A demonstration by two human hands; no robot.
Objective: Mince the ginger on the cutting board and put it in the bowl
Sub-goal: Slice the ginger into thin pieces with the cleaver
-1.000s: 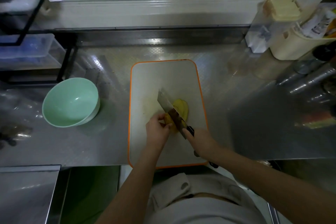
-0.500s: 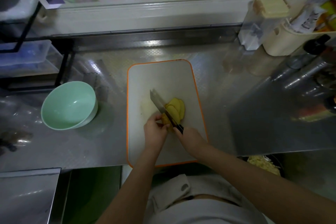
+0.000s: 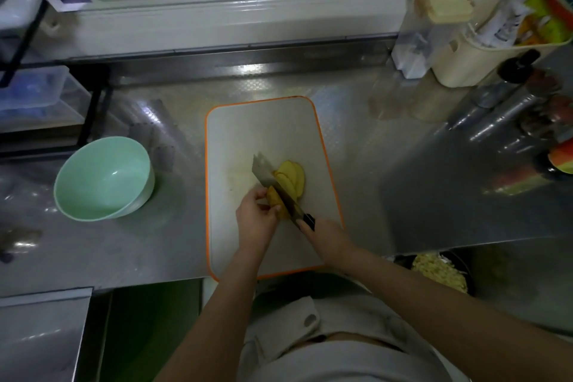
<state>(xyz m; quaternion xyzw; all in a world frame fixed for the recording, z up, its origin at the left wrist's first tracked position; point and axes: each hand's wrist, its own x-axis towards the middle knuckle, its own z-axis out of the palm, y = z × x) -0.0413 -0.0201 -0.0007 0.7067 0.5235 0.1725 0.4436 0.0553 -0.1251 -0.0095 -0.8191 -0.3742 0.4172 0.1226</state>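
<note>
From the head view I look down on a steel counter (image 3: pixel 372 164) with an orange-rimmed cutting board (image 3: pixel 242 133) lying lengthwise in front of the person; the ginger (image 3: pixel 274 200) sits on the near half of the board, right of its middle; the left hand (image 3: pixel 255 219) comes in from below, its fingers curled in and pinching the uncut yellow lump from the left side; the right hand (image 3: pixel 325 234) is wrapped round the dark handle of a knife (image 3: pixel 266 175), fingers closed firmly on it; the blade runs diagonally away from that hand toward the upper left and lies against the right face of the lump, edge down at the board as far as I can tell; on the far side of the blade I see a small fan of cut slices (image 3: pixel 293 175), overlapping each other and touching the steel; the mint-green bowl (image 3: pixel 102 178) stands upright on the counter to the left of the board, well apart from it and from both hands; behind the bowl a black rack (image 3: pixel 93 108) holds clear trays; at the back right a clear container with a cream lid (image 3: pixel 434 25) stands beside a cream holder (image 3: pixel 465 56) stuffed with packets; a dark pan (image 3: pixel 440 271) of pale chopped food shows below the counter edge, near the right forearm.
</note>
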